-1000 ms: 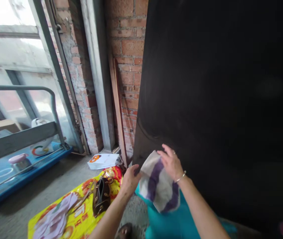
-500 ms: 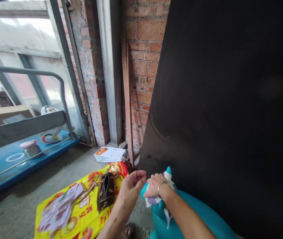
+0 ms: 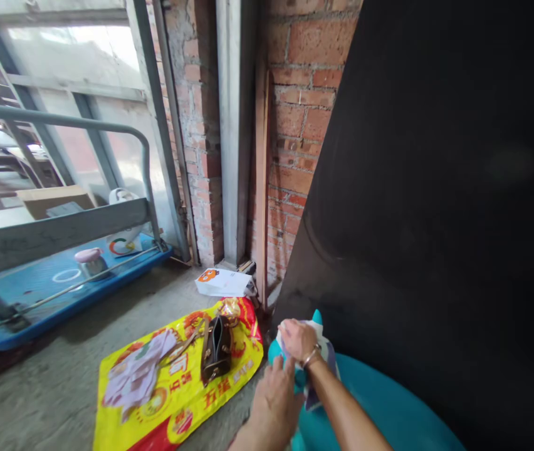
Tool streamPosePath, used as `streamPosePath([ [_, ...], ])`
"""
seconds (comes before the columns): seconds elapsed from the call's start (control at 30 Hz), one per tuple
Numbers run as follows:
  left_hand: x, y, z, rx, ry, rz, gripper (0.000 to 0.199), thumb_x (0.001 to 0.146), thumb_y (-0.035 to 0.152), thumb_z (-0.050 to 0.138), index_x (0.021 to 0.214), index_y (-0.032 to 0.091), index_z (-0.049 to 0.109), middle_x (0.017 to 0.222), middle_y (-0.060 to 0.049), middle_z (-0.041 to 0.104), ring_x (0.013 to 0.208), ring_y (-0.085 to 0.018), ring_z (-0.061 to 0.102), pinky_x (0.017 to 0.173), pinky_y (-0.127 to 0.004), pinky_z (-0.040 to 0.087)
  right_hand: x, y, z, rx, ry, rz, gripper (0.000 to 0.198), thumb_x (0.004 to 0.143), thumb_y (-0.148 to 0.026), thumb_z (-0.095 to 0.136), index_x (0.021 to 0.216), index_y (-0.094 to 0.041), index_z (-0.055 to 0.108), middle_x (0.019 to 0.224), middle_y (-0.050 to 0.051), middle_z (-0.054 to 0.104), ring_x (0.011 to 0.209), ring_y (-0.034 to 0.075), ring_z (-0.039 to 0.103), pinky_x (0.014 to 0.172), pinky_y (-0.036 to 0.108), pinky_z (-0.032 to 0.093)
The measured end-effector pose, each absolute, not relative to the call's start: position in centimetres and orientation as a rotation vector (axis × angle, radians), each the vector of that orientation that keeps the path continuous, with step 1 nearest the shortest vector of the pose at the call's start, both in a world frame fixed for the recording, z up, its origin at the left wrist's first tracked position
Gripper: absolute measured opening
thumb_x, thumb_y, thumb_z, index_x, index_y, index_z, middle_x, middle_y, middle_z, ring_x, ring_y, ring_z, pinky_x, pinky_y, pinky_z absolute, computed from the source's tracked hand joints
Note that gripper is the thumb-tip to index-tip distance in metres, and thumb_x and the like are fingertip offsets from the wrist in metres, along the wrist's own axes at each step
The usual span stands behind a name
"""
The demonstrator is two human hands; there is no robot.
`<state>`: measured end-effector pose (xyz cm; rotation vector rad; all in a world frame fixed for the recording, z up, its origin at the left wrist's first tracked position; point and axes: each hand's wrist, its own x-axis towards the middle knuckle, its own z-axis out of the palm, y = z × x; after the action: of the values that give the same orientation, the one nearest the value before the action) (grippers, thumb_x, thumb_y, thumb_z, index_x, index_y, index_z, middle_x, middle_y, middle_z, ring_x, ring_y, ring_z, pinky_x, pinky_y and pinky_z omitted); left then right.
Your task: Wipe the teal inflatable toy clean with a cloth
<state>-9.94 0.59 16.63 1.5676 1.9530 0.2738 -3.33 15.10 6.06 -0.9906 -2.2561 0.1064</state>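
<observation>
My right hand [image 3: 299,339] now pressing bunched white-purple cloth [image 3: 323,357] onto teal object [image 3: 380,407], near right; a second ago cloth was spread open. My left hand [image 3: 274,401] dropped nearer, fingers loosely extended against teal surface, gripping nothing. Wiping looks underway.
</observation>
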Motion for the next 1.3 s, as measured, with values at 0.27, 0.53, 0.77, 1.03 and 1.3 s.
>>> streamPosePath([
  [0.27,-5.2,1.5,14.4,1.739,1.826,0.171,0.041,0.084,0.019,0.062,0.125,0.021,0.062,0.125,-0.009,0.068,0.116,-0.029,0.065,0.1,-0.041,0.053,5.0,13.3,6.7,-0.896,-2.095,-0.051,0.032,0.102,-0.034,0.041,0.113,-0.018,0.066,0.105,0.008,0.073,0.096,0.02,0.069,0.086,0.034,0.058],
  [0.53,-4.5,0.5,15.4,1.775,1.824,0.246,0.032,0.088,0.025,0.061,0.119,0.017,0.064,0.12,-0.009,0.071,0.113,-0.029,0.066,0.098,-0.038,0.053,7.9,10.1,3.4,-0.907,-1.992,-0.123,0.045,0.1,-0.023,0.044,0.146,-0.023,0.044,0.142,0.007,0.056,0.131,0.019,0.054,0.104,0.036,0.053],
  [0.77,-3.1,1.5,14.9,1.859,1.914,0.217,0.025,0.092,0.027,0.053,0.11,0.015,0.066,0.112,-0.01,0.072,0.106,-0.03,0.069,0.09,-0.04,0.055,15.9,4.5,-7.2,-1.287,-2.0,-0.559,0.071,0.092,-0.014,0.041,0.158,-0.013,0.015,0.153,0.015,0.042,0.147,0.028,0.031,0.117,0.052,0.035],
  [1.03,-2.2,2.1,14.7,1.938,1.963,0.171,0.026,0.096,0.028,0.046,0.11,0.016,0.064,0.109,-0.011,0.072,0.101,-0.03,0.07,0.083,-0.039,0.054,19.6,5.5,-8.6,-1.494,-2.196,-0.316,0.068,0.087,-0.011,0.042,0.153,-0.018,0.032,0.157,0.009,0.038,0.146,0.026,0.032,0.121,0.05,0.026],
  [1.3,-3.8,2.0,13.9,1.928,1.946,0.252,0.022,0.094,0.032,0.054,0.107,0.018,0.065,0.106,-0.006,0.074,0.103,-0.025,0.07,0.081,-0.032,0.05,24.6,8.4,-4.4,-1.643,-1.818,0.078,0.057,0.096,-0.042,0.022,0.114,-0.017,0.07,0.117,0.018,0.069,0.116,0.036,0.063,0.098,0.054,0.053],
])
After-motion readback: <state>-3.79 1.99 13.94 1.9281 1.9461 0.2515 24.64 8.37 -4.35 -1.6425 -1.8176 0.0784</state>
